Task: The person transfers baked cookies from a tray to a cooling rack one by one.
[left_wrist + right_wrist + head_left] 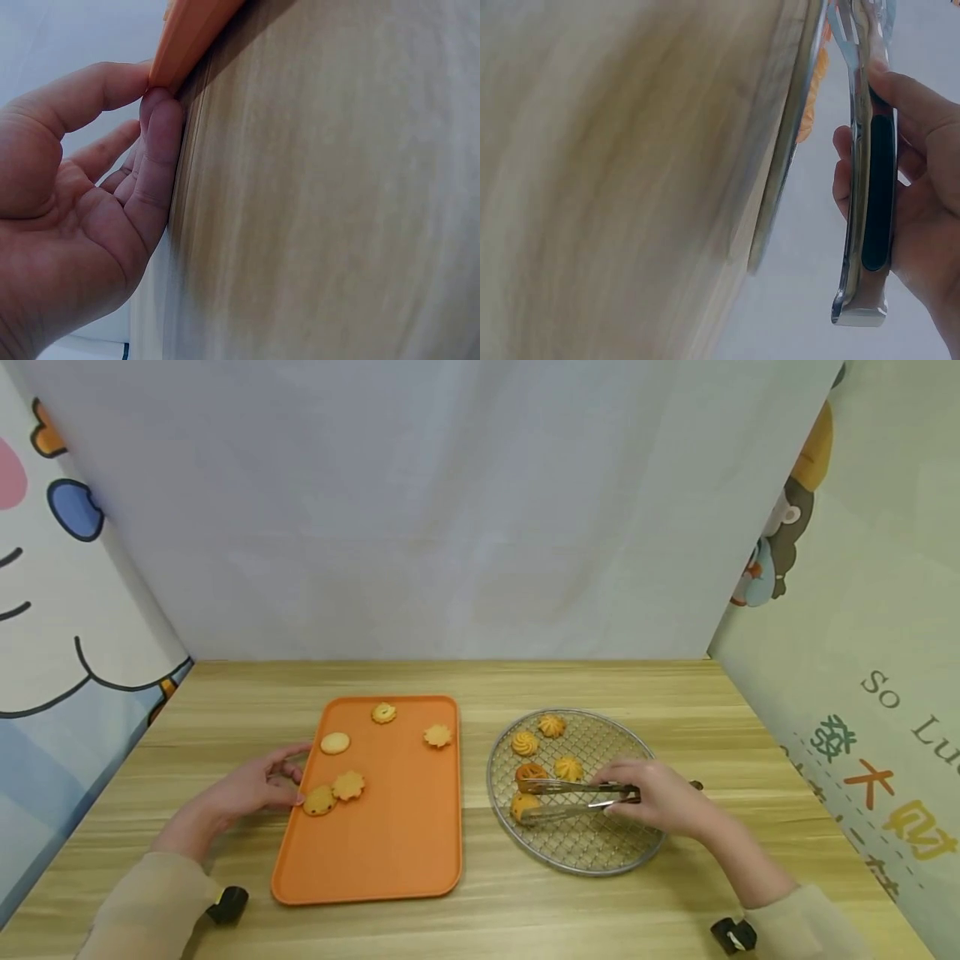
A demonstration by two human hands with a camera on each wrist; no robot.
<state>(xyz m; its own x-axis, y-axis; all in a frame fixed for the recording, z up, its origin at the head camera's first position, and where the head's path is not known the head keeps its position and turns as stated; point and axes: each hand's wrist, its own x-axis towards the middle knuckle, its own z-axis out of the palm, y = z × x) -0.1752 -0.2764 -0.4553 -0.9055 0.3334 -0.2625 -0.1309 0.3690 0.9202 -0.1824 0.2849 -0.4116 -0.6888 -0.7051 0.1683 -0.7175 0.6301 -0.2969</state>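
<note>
My left hand pinches the left rim of the orange tray; the left wrist view has thumb and fingertips on its edge. In my right hand are metal tongs with dark grip pads, held over the round wire rack. Their arms stand apart, one tip over a brown ring-shaped cookie, the other at the lower edge of a dotted round cookie. Close by on the rack lie a star-shaped swirl cookie, a spiral cookie and another swirl cookie.
On the tray lie a plain round cookie, a ring cookie, a flower-shaped cookie, and a second flower-shaped cookie against a dotted cookie. Wood-grain table shows between tray and rack. A pale curtain hangs behind.
</note>
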